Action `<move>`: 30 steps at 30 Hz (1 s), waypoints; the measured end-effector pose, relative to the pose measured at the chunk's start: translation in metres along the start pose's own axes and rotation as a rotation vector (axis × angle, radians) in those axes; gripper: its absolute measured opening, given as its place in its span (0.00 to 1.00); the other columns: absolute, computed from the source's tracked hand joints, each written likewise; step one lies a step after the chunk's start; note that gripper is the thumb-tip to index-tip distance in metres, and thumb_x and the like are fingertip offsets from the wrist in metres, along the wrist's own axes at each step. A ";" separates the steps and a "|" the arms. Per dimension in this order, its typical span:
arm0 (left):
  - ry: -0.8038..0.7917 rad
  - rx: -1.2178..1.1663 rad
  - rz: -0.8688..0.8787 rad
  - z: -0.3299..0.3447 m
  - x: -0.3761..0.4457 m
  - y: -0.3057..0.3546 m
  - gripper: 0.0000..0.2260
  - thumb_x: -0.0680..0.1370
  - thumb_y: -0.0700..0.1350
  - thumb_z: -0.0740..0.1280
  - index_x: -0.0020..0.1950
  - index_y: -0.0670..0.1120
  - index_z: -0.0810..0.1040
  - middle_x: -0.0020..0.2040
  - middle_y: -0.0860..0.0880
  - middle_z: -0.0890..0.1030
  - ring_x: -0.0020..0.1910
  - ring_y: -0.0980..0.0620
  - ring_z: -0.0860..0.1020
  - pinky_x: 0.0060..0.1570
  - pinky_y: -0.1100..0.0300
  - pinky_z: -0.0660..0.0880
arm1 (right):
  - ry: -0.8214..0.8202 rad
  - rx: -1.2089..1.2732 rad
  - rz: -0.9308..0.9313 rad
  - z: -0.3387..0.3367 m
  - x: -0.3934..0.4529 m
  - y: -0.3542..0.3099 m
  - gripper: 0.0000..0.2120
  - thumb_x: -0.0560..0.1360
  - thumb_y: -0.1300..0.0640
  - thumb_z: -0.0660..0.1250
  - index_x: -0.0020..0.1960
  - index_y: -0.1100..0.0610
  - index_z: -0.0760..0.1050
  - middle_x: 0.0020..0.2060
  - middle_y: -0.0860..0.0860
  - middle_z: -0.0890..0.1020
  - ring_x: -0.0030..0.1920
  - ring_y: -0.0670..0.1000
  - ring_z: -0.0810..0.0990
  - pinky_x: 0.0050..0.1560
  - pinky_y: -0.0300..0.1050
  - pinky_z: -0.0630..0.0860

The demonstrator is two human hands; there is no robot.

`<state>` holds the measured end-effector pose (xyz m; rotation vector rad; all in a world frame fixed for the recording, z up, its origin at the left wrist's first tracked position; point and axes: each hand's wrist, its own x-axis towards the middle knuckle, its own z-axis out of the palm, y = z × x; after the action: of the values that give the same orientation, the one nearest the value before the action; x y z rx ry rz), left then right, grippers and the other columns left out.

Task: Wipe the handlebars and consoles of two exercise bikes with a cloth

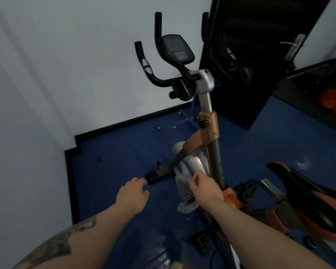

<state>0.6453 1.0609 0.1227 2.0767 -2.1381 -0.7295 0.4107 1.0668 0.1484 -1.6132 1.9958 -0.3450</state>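
An exercise bike stands in front of me with black handlebars (157, 53), a dark console (177, 49) and a grey and orange post (208, 117). My right hand (204, 186) grips a grey cloth (184, 193) low down, well below the handlebars; the cloth hangs from my fingers beside the post. My left hand (133, 195) hovers to the left of it with loosely curled fingers and holds nothing. The black and orange saddle (306, 193) of the bike is at the right.
White walls (56, 74) close off the left and back. A black door (260, 55) with a metal handle (294, 46) stands open behind the bike. The floor (114, 152) is blue. An orange object (334, 101) lies beyond the door.
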 end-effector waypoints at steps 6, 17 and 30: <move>-0.022 -0.064 0.045 0.007 0.056 0.027 0.19 0.80 0.49 0.58 0.71 0.50 0.69 0.69 0.50 0.70 0.63 0.49 0.71 0.62 0.54 0.70 | 0.146 0.026 -0.010 -0.009 0.059 0.005 0.10 0.78 0.48 0.59 0.40 0.50 0.68 0.39 0.47 0.74 0.38 0.49 0.75 0.36 0.46 0.72; 0.318 -0.474 0.093 -0.062 0.169 0.100 0.16 0.80 0.45 0.62 0.68 0.50 0.72 0.67 0.53 0.73 0.61 0.57 0.72 0.62 0.60 0.68 | 0.376 0.642 -0.095 -0.085 0.167 -0.028 0.07 0.78 0.52 0.63 0.42 0.53 0.72 0.33 0.47 0.78 0.34 0.47 0.77 0.30 0.34 0.71; 0.583 -0.936 0.166 -0.165 0.245 0.158 0.11 0.80 0.41 0.60 0.57 0.51 0.78 0.53 0.55 0.80 0.51 0.64 0.76 0.45 0.77 0.69 | 0.480 0.077 -0.685 -0.150 0.246 -0.140 0.05 0.76 0.51 0.65 0.42 0.51 0.74 0.40 0.44 0.76 0.45 0.45 0.72 0.51 0.45 0.70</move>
<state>0.5404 0.7746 0.2623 1.3497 -1.2549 -0.7620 0.4088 0.7752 0.2817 -2.2879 1.6284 -1.1383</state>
